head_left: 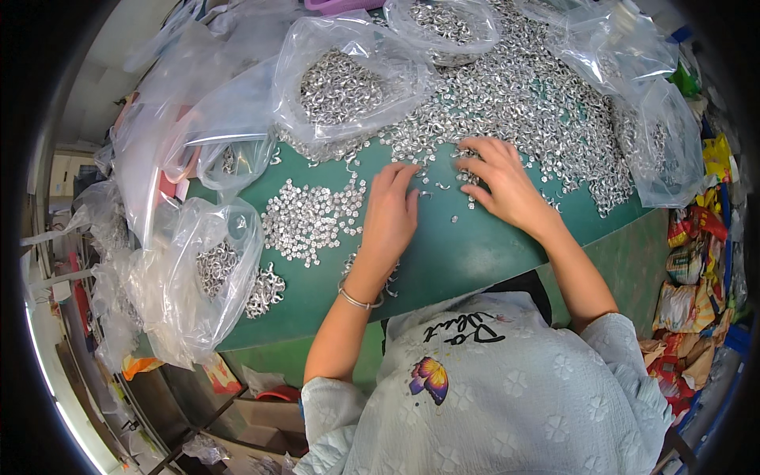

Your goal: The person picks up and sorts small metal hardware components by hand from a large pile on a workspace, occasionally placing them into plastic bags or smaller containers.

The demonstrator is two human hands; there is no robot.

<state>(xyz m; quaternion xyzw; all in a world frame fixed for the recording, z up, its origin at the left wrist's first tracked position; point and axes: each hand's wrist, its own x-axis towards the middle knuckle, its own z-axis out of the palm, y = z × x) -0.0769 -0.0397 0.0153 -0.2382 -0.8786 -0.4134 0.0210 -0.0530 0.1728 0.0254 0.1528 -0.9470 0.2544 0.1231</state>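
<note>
I sat at a green table [475,253], looking down at my own two hands. My left hand [389,210] lay palm down, fingers together and nearly flat, gripping nothing that I could make out; its fingertips touched a few loose metal pieces. A thin bangle [358,301] circled that wrist. My right hand [500,184] was spread wide, fingers curved down onto the near edge of a big heap of small silvery metal pieces [538,103]; whether a piece was pinched under the fingertips, I could not tell.

Just left of my left hand lay a smaller sorted patch of the same pieces [309,218], set apart from the heap. Beyond both hands stood a clear plastic bag [340,79] part full of pieces, and further left of my left hand, near the table edge, another open bag [210,277] held more.

By my judgement I was mid-sort, drawing pieces out of the heap and picking through them. The next move seemed to call for a light fingertip pinch on single pieces, kept clear of the sorted patch.
</note>
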